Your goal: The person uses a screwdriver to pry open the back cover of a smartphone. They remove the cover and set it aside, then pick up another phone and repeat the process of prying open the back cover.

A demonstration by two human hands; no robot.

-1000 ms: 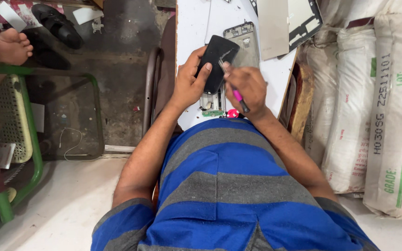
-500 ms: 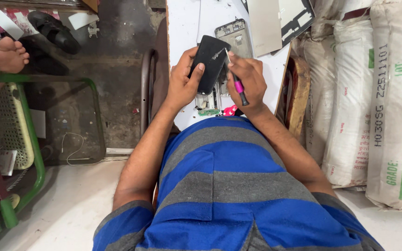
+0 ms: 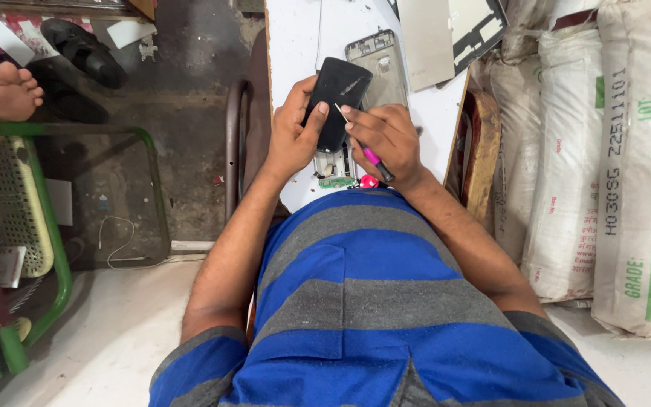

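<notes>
Holding black phone (image 3: pixel 337 102), white sacks (image 3: pixel 604 166) right

A black phone (image 3: pixel 337 102), slim and glossy, sits tilted in the upper middle of the frame, raised above the white table. A thin pink-handled screwdriver (image 3: pixel 363 148) slants against its right edge.

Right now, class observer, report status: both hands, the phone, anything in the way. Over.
Left hand grips black phone. Right hand holds pink-handled tool, tip on phone. Opened phone frame lies behind on white table; nothing blocking.
</notes>
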